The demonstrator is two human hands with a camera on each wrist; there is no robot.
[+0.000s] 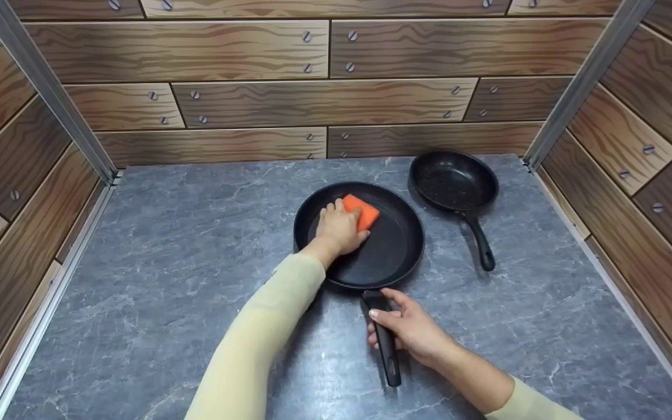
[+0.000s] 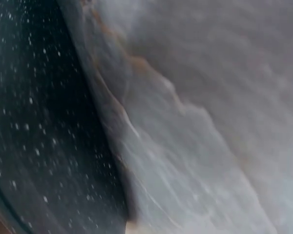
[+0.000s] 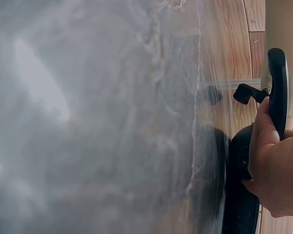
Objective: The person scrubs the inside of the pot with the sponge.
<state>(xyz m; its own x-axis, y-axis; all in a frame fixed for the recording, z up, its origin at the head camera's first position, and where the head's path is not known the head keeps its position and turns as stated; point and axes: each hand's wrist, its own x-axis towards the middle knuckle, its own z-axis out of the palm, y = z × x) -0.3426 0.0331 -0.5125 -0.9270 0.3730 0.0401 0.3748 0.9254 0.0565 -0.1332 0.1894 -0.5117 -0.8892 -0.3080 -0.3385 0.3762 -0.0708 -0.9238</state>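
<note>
A large black frying pan [image 1: 391, 245] sits on the grey marbled table, its handle [image 1: 391, 356] pointing toward me. My left hand [image 1: 337, 227] reaches into the pan and holds an orange sponge [image 1: 365, 211] against the inside, left of its middle. My right hand [image 1: 417, 329] grips the handle near the pan, thumb on top and fingers underneath. In the right wrist view the right hand [image 3: 278, 165] is wrapped about the black handle [image 3: 279, 87]. Only the pan's speckled dark side [image 2: 49, 122] shows in the left wrist view; the left hand's fingers are hidden there.
A smaller black frying pan [image 1: 455, 181] stands at the back right, its handle [image 1: 482, 245] angled toward me. Wood-patterned walls [image 1: 254, 105] enclose the table [image 1: 184, 245] at the back and both sides, with metal posts [image 1: 50, 87] in the corners.
</note>
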